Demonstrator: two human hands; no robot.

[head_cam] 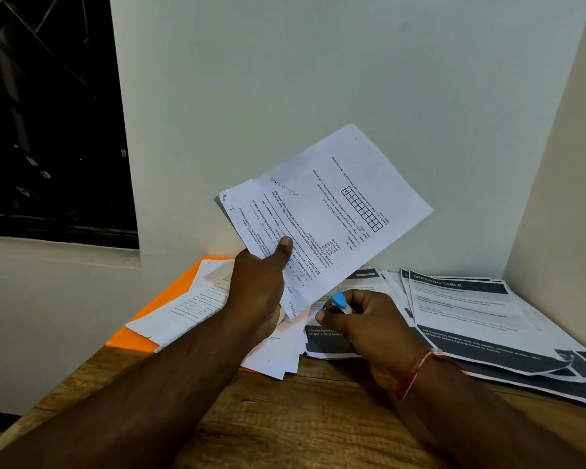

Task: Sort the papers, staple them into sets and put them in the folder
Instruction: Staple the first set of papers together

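L hand (259, 289) pinches sheaf (332, 211), thumb on top, raised mid-frame. R hand (369, 319) curled round blue stapler (338, 300) just below sheaf's lower corner. Orange folder (170, 296) centre-left on table (318, 418), under loose sheets (190, 306); more papers (471, 309) lower right.

Orange folder (170, 301), blue stapler (338, 300), white papers (325, 211).

We see a matt, grained wood tabletop (318, 418), thin white paper sheets (325, 211), a smooth orange folder (170, 299) and a glossy blue plastic stapler (338, 300).
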